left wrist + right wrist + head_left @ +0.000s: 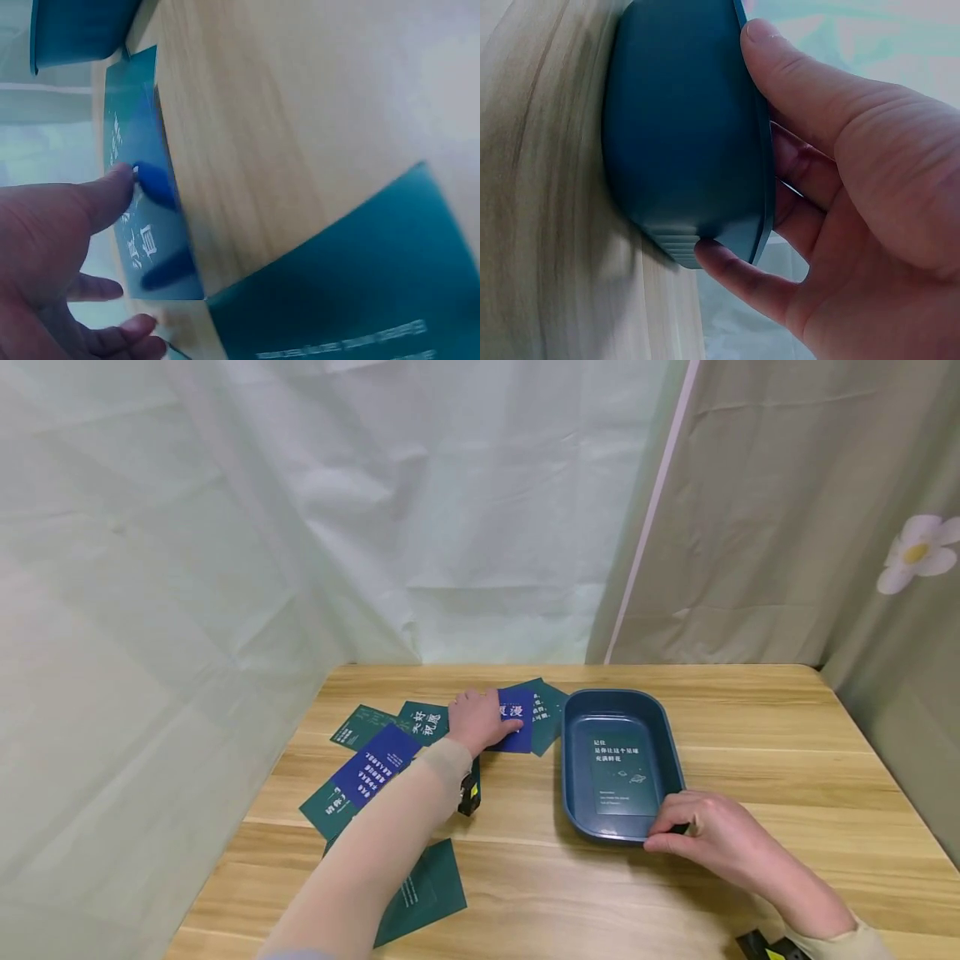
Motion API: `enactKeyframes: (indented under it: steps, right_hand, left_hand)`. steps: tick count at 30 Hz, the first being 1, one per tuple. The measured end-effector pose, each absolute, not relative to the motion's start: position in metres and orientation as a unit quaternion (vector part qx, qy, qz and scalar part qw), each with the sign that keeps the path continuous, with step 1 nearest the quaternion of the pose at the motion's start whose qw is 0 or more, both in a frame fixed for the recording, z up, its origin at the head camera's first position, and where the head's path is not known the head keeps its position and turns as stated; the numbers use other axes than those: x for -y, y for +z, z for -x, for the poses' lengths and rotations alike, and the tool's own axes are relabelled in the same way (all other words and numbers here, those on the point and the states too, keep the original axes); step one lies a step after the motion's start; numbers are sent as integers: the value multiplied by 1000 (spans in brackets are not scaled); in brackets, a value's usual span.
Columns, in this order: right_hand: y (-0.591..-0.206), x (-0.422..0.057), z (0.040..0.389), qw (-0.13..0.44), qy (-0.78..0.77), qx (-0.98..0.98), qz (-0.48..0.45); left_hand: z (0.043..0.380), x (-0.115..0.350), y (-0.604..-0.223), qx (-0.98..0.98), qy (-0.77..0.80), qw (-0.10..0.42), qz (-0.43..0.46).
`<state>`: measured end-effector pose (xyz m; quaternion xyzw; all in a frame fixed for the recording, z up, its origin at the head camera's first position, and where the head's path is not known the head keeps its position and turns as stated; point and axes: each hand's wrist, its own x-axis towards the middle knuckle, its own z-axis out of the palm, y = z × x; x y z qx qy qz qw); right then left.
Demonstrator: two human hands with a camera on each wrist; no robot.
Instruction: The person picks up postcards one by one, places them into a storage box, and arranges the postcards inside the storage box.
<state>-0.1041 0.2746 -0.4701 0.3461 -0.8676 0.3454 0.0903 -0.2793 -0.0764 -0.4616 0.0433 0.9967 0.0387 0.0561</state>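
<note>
My left hand (475, 721) is over a blue card (522, 739) with white characters, its thumb (112, 195) stretched over the card's face and its fingers spread apart. That card overlaps green cards (551, 708) beside the tray. At the tray's near right corner my right hand (708, 835) grips the rim, thumb on the rim and fingers along the side wall. The dark blue rectangular tray (570, 777) stands on the table, and a green card (618, 772) with white print and a small planet drawing lies flat in it.
Several more cards lie on the left of the wooden table (780, 760): green ones (356, 727), a blue one (382, 756) on top, and a green one (438, 893) nearer the front, partly hidden by my left forearm. Pale curtains (480, 527) hang behind and at the sides.
</note>
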Motion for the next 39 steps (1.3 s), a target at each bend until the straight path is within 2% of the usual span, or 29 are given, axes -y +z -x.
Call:
enactKeyframes:
  steps: [10,18,26,34,39]
  right_hand:
    - [-472,-274,103,87,355,864,-345]
    - [-473,-275,103,83,360,863,-344]
    - [-470,-276,102,76,360,867,-335]
    - [-472,-275,102,77,363,864,-340]
    - [-472,-274,103,66,362,868,-333]
  left_hand:
    - [293,63,-449,-994,35,105,-17]
    - [286,57,-439,-991,57,121,3]
    - [298,56,-452,-988,28,149,41]
    - [306,59,-455,-981,85,165,59]
    - [304,64,-456,-976,131,155,73]
